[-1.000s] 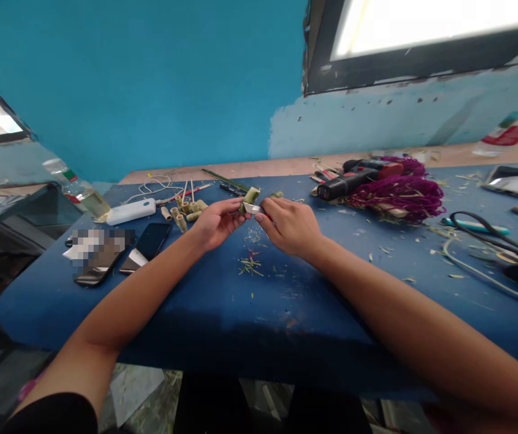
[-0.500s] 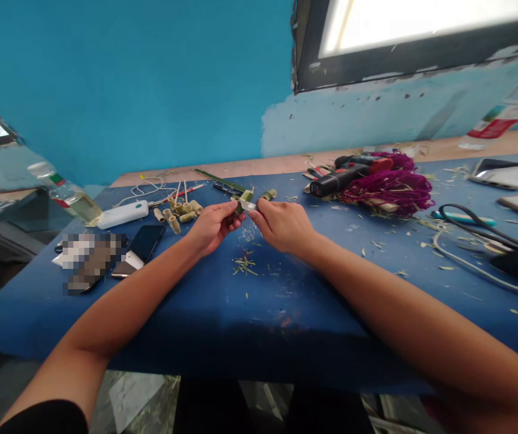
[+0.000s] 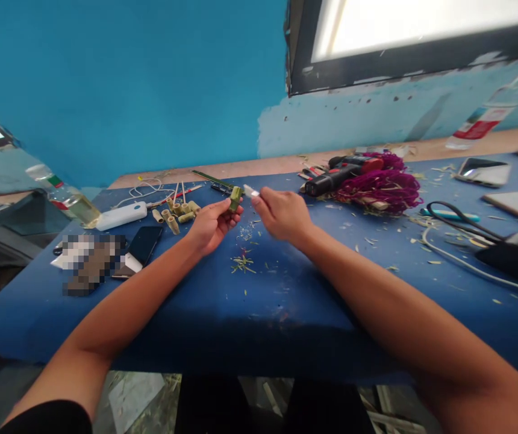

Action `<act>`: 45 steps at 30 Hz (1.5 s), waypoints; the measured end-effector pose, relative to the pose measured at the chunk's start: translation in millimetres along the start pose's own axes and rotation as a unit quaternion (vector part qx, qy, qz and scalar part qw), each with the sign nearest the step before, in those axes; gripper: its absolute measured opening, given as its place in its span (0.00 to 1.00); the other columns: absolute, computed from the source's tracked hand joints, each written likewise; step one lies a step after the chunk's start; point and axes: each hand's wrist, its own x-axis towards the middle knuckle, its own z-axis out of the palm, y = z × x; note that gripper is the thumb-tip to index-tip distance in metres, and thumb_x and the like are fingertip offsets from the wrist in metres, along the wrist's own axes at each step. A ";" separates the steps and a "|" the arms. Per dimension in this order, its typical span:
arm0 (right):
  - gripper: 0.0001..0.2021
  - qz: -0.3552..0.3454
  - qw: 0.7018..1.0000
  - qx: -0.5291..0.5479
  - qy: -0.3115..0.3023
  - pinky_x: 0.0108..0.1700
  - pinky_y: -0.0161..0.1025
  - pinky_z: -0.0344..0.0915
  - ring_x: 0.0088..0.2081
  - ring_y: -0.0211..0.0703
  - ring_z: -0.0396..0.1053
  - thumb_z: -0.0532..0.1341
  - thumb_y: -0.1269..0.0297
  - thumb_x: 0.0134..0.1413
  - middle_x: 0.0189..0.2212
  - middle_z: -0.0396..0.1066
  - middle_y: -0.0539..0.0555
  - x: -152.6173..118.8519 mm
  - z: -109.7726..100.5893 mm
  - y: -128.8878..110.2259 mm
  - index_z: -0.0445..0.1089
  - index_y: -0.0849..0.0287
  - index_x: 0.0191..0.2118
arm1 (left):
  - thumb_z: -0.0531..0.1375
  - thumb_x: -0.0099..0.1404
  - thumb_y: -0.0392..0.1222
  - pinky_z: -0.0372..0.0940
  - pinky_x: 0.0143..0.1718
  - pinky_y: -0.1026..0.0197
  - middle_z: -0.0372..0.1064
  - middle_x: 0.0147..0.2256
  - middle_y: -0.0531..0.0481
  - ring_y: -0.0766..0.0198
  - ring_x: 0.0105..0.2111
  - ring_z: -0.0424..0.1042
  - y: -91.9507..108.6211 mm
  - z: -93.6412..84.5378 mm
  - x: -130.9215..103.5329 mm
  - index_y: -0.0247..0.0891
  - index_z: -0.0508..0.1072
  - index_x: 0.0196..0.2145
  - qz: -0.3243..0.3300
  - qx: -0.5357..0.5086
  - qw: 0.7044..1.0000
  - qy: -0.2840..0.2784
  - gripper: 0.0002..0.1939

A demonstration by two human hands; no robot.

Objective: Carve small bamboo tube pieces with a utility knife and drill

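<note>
Over the middle of the table, my left hand (image 3: 214, 224) pinches a short green piece of bamboo (image 3: 235, 198), which stands tilted above the fingertips. My right hand (image 3: 285, 212) is closed around a knife (image 3: 252, 191); its handle is hidden in the fist and only the pale blade shows. The blade tip points at the bamboo piece, a small gap apart from it. Below the hands, thin green shavings (image 3: 243, 263) and pale crumbs lie on the blue table (image 3: 205, 313). Several short cut bamboo tubes (image 3: 173, 224) lie left of my left hand.
Beyond my right hand, a power drill (image 3: 340, 175) rests against purple netting (image 3: 379, 191). Phones, a cable (image 3: 458, 265) and a bottle (image 3: 480, 123) stand or lie to the right. At left are a black phone (image 3: 145, 244), a white device (image 3: 121, 216) and a tilted-looking bottle (image 3: 71, 202).
The knife blade has come away from the bamboo piece, up and slightly apart. My left hand has turned the piece more upright. The view has shifted slightly right.
</note>
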 end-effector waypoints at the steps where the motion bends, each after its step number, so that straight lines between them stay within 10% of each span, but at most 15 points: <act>1: 0.27 -0.034 0.999 0.012 -0.012 0.34 0.44 0.47 0.30 0.47 0.69 0.44 0.46 0.79 0.32 0.79 0.59 -2.7 2.8 -10.1 0.74 0.56 0.41 | 0.63 0.75 0.35 0.67 0.32 0.65 0.78 0.28 0.44 0.69 0.25 0.71 -1.6 -0.2 0.7 0.31 0.81 0.31 0.005 -0.003 1.000 -0.006 0.13; 15: 0.26 -0.080 0.995 0.038 -0.052 0.35 0.44 0.47 0.31 0.46 0.67 0.45 0.45 0.79 0.31 0.77 0.57 -10.2 4.0 -17.5 0.73 0.55 0.41 | 0.61 0.78 0.35 0.59 0.31 0.66 0.69 0.26 0.49 0.70 0.26 0.63 -5.4 6.3 -8.3 0.34 0.78 0.28 0.060 0.059 0.996 -0.010 0.18; 25: 0.30 0.121 0.991 -0.001 0.050 0.34 0.45 0.50 0.28 0.49 0.65 0.43 0.44 0.80 0.28 0.74 0.61 12.7 -1.4 51.1 0.73 0.55 0.34 | 0.63 0.77 0.38 0.61 0.32 0.63 0.73 0.28 0.45 0.68 0.26 0.66 -3.7 9.7 -17.0 0.34 0.80 0.27 0.069 0.088 0.994 -0.020 0.19; 33: 0.24 -0.056 0.995 0.061 -0.054 0.35 0.45 0.47 0.30 0.47 0.67 0.45 0.47 0.77 0.31 0.76 0.58 -8.9 -1.5 -24.5 0.71 0.55 0.39 | 0.57 0.82 0.38 0.61 0.31 0.64 0.70 0.25 0.48 0.70 0.24 0.64 -7.1 8.2 -8.6 0.34 0.77 0.28 0.041 0.042 0.998 -0.011 0.23; 45: 0.27 -0.046 0.996 0.002 -0.072 0.34 0.46 0.43 0.32 0.49 0.72 0.43 0.46 0.81 0.35 0.80 0.60 -10.2 1.0 -26.0 0.73 0.56 0.44 | 0.64 0.78 0.37 0.53 0.26 0.67 0.62 0.23 0.54 0.73 0.22 0.56 -5.8 11.4 -12.0 0.36 0.72 0.27 0.053 0.050 0.997 0.027 0.19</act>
